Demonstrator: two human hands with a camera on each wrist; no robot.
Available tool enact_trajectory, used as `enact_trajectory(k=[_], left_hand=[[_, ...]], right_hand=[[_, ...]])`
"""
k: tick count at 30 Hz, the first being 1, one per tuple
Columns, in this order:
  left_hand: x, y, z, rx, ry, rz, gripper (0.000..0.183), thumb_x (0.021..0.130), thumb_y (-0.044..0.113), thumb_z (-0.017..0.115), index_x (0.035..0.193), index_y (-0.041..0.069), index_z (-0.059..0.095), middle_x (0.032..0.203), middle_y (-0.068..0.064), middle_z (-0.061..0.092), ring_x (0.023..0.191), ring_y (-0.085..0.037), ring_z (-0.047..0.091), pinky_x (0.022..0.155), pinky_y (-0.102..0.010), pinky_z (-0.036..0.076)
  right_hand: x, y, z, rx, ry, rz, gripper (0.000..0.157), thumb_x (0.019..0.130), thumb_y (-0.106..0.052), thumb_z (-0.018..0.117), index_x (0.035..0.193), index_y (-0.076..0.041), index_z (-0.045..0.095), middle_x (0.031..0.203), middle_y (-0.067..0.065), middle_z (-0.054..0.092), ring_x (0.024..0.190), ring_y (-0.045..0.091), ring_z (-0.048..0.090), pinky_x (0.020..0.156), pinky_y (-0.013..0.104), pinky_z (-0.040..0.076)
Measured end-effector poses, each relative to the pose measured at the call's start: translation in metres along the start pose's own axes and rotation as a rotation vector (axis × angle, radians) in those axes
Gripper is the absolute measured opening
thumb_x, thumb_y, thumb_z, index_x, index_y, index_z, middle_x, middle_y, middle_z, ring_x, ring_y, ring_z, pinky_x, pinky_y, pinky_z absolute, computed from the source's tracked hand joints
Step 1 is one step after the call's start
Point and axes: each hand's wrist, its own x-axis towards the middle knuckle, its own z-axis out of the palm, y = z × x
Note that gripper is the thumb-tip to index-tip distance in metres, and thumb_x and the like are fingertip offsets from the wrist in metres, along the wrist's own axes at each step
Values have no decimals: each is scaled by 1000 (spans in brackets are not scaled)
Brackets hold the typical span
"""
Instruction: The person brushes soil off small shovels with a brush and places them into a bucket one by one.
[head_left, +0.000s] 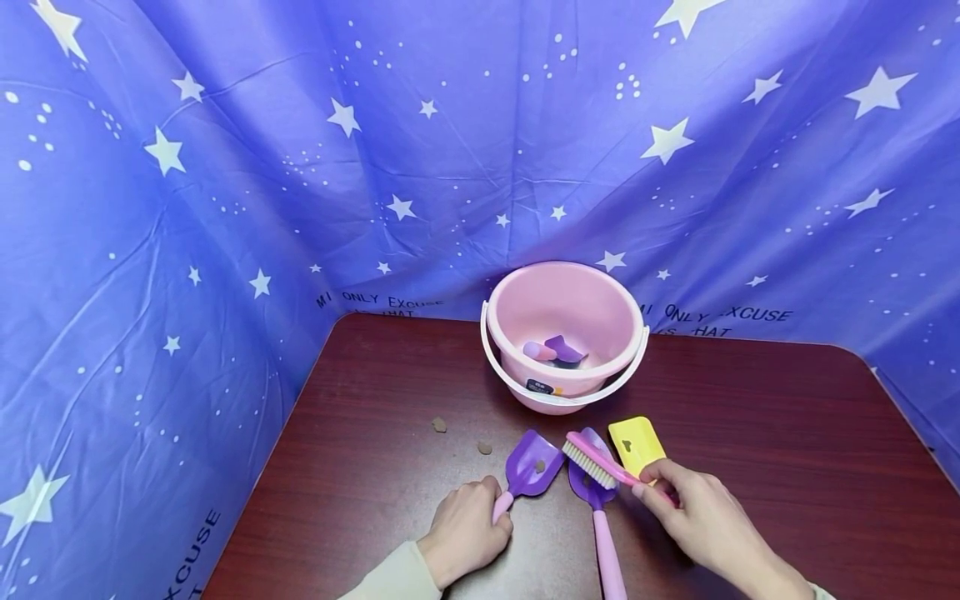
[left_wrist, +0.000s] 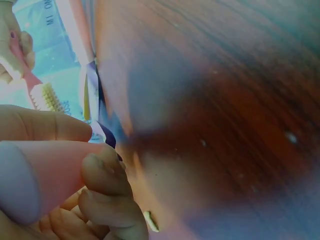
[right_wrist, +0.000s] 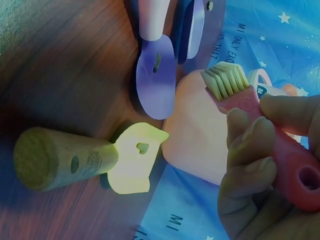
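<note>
My left hand (head_left: 468,525) grips the pink handle of a small purple toy shovel (head_left: 523,477), whose blade carries a brown crumb (head_left: 540,466). In the left wrist view the fingers wrap that pink handle (left_wrist: 57,167). My right hand (head_left: 701,510) pinches the handle of a pink brush (head_left: 604,458) with pale bristles (right_wrist: 226,82). The brush hangs above a second purple shovel (head_left: 609,554), which lies on the table with a brown bit (right_wrist: 157,62) on its blade. Beyond my right fingers lies a yellow scoop (head_left: 643,443), also holding a small bit.
A pink bucket (head_left: 558,387) with a white handle stands at the back middle; a small purple tool (head_left: 562,350) lies inside. Two brown crumbs (head_left: 439,425) sit on the dark wooden table (head_left: 360,467) at left. A blue star-patterned curtain (head_left: 450,150) hangs behind.
</note>
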Motion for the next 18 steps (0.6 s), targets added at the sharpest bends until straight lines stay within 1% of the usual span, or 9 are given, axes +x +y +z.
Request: enact_trajectory(k=[5, 8, 14, 18], left_hand=[[-3, 2, -4, -29, -4, -5, 13, 71, 17, 66, 72, 18, 53, 60, 11, 45, 50, -6, 43, 45, -27, 34], [-5, 3, -7, -46, -13, -9, 13, 71, 17, 66, 72, 19, 53, 60, 12, 45, 51, -5, 43, 46, -26, 35], [-9, 5, -11, -79, -20, -13, 12, 71, 17, 66, 75, 20, 55, 60, 13, 45, 52, -4, 43, 46, -25, 35], [-11, 6, -14, -75, -12, -13, 12, 70, 16, 66, 76, 20, 55, 61, 13, 45, 52, -4, 44, 47, -25, 35]], right_hand=[[1, -3, 3, 27, -2, -24, 16, 83, -24, 74, 81, -31, 60, 56, -20, 35, 48, -4, 32, 45, 20, 26], [2, -6, 6, 50, 3, -60, 19, 81, -21, 75, 81, -32, 60, 58, -22, 36, 49, -5, 32, 45, 18, 27], [4, -10, 12, 109, 21, -146, 23, 79, -15, 77, 83, -30, 60, 63, -25, 42, 50, -7, 33, 46, 16, 28], [5, -14, 16, 127, 10, -181, 24, 79, -16, 77, 84, -33, 60, 63, -25, 38, 52, -8, 31, 47, 15, 28]])
